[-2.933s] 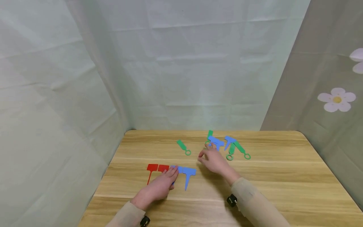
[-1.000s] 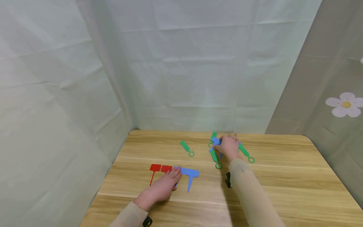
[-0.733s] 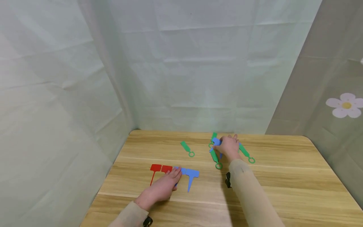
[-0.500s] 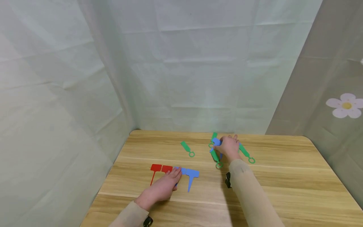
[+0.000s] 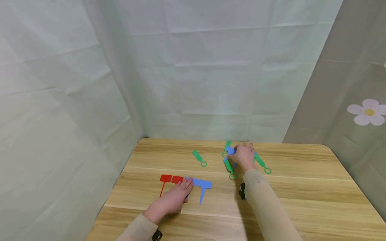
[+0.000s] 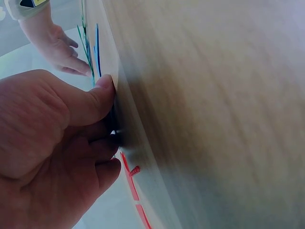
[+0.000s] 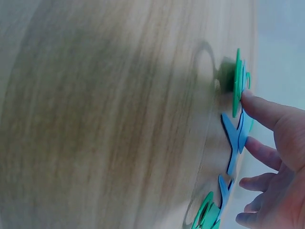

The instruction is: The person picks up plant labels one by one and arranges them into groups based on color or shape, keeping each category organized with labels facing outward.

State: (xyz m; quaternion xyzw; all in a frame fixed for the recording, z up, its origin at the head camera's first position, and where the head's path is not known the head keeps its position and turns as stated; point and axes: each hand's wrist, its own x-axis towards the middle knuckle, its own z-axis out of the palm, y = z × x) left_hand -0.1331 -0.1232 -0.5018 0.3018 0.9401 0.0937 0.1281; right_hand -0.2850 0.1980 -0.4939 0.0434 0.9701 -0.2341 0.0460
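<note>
Pale green cloth walls (image 5: pixel 196 73) close in a light wooden worktop (image 5: pixel 301 187); right-hand panel is grey with a white flower print (image 5: pixel 368 112).

Right hand (image 5: pixel 243 156): fingers (image 7: pixel 259 109) spread and near straight, tips pressing on a cluster of flat plastic plant tags at the far middle of the worktop. Forefinger tip touches a green ring-ended tag (image 7: pixel 236 88); below it the other fingers lie over blue T-shaped tags (image 7: pixel 237 143). Nothing lifted, nothing pinched that I can see. From the head view, a blue tag (image 5: pixel 230 150) shows at the thumb side, green tags just beside the hand to left (image 5: pixel 229 166) and right (image 5: pixel 260 163).

Left hand (image 5: pixel 172 200): lying flat near the front left, fingers (image 5: pixel 187 182) loosely extended, tips resting on the left one of two blue T tags. The other blue T tag (image 5: pixel 203 186) lies touching it on the right. Wrist view shows the thumb (image 6: pixel 90 102) pressed to the surface, fingers a little curled under; no grasp evident.

Two red T tags (image 5: pixel 170 180) side by side, just left of the left fingertips. One lone green ring tag (image 5: pixel 199 157) sits apart, between the two groups.

Both sleeves (image 5: pixel 265 204) beige.
</note>
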